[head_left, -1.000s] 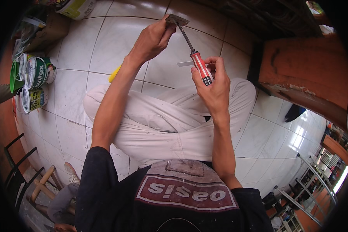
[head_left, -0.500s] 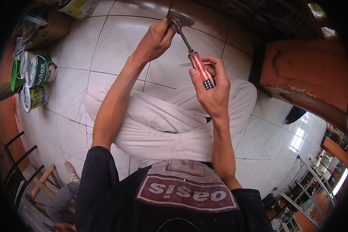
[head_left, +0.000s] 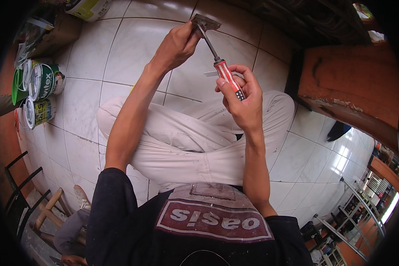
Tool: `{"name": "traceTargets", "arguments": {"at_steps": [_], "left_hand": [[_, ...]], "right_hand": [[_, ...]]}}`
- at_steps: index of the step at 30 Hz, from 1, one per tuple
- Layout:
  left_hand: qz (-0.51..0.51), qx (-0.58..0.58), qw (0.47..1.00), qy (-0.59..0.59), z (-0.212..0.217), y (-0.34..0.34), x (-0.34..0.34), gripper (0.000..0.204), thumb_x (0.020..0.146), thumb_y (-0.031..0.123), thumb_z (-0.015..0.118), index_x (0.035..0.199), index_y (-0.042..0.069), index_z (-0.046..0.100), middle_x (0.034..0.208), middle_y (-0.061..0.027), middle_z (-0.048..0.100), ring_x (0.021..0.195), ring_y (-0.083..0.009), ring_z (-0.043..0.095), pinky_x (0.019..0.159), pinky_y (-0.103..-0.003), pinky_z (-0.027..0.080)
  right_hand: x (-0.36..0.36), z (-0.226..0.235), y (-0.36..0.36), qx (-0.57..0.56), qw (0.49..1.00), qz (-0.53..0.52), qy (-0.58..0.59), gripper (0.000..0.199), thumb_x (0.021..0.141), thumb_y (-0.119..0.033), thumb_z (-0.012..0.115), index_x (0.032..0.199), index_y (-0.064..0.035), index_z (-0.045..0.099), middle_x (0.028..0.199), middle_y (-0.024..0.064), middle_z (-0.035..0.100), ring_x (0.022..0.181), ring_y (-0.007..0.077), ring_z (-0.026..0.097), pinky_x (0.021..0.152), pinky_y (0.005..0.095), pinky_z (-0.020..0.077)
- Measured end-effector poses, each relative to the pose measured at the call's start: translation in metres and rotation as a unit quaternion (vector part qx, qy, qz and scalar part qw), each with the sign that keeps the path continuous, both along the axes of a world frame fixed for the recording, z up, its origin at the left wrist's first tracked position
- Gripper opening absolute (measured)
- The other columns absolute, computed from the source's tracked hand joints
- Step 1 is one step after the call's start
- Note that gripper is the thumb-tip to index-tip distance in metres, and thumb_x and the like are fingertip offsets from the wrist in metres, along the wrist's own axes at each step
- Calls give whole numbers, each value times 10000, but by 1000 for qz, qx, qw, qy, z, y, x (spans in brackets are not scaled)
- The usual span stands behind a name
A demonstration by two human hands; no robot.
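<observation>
My left hand [head_left: 176,48] is closed around the near side of a small, worn metal plate [head_left: 208,21], held out above the tiles at the top of the view. A screwdriver [head_left: 223,72] with a red and white striped handle runs from my right hand up to that plate. Its shaft meets the plate beside my left fingers; the exact contact of the tip is hidden. The fingers of my right hand [head_left: 248,106] wrap the handle, thumb along its near side. A thin, pale flat strip [head_left: 211,74] shows just left of the handle.
Paint tins [head_left: 44,82] stand by the left wall, another tub [head_left: 89,9] at the top. An orange cabinet [head_left: 350,84] is on the right. A wooden frame [head_left: 46,213] and another person's leg [head_left: 71,232] lie lower left, a metal ladder [head_left: 359,204] lower right.
The screwdriver handle has turned slightly and my right fingers have shifted on it. My left hand and the plate have barely moved. A bit of yellow now shows beside my left forearm.
</observation>
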State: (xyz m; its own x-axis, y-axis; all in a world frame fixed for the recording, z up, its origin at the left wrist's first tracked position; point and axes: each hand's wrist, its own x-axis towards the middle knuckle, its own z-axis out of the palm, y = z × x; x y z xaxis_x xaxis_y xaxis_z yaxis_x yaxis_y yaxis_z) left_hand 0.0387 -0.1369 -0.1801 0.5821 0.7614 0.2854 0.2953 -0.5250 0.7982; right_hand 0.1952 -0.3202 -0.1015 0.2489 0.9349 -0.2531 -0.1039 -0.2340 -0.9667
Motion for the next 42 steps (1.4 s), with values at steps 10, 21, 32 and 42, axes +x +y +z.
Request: {"name": "traceTargets", "arguments": {"at_steps": [10, 21, 32, 42], "left_hand": [[21, 54, 998, -2, 13, -8, 4, 140, 1013, 18, 572, 1130, -10, 644, 803, -169, 665, 681, -279, 631, 687, -398, 516], [39, 70, 990, 112, 5, -8, -1, 153, 1023, 105, 596, 1162, 50, 627, 895, -143, 720, 792, -372, 682, 725, -464, 542], [53, 88, 985, 141, 1, -3, -2, 311, 1023, 155, 575, 1327, 106, 617, 1064, -141, 737, 917, -418, 685, 759, -518, 559], [61, 108, 985, 118, 6, -6, -1, 307, 1028, 150, 577, 1331, 134, 624, 1063, -119, 732, 898, -407, 687, 748, -519, 560]], "right_hand": [[-2, 1, 0, 2, 991, 18, -135, 237, 1009, -192, 712, 1130, 11, 707, 735, 18, 615, 554, 63, 463, 526, 252, 386], [1, -2, 3, 48, 907, 28, -417, 263, 954, -161, 731, 1161, -10, 674, 891, 163, 723, 734, 355, 697, 660, 416, 533], [13, -14, 3, -124, 990, 49, -35, 254, 1052, -248, 642, 1038, 4, 664, 781, 19, 601, 630, 113, 534, 613, 282, 467], [-4, -15, -3, -31, 949, 3, -312, 255, 1055, -244, 619, 1072, 10, 632, 897, 188, 664, 774, 339, 642, 741, 427, 502]]}}
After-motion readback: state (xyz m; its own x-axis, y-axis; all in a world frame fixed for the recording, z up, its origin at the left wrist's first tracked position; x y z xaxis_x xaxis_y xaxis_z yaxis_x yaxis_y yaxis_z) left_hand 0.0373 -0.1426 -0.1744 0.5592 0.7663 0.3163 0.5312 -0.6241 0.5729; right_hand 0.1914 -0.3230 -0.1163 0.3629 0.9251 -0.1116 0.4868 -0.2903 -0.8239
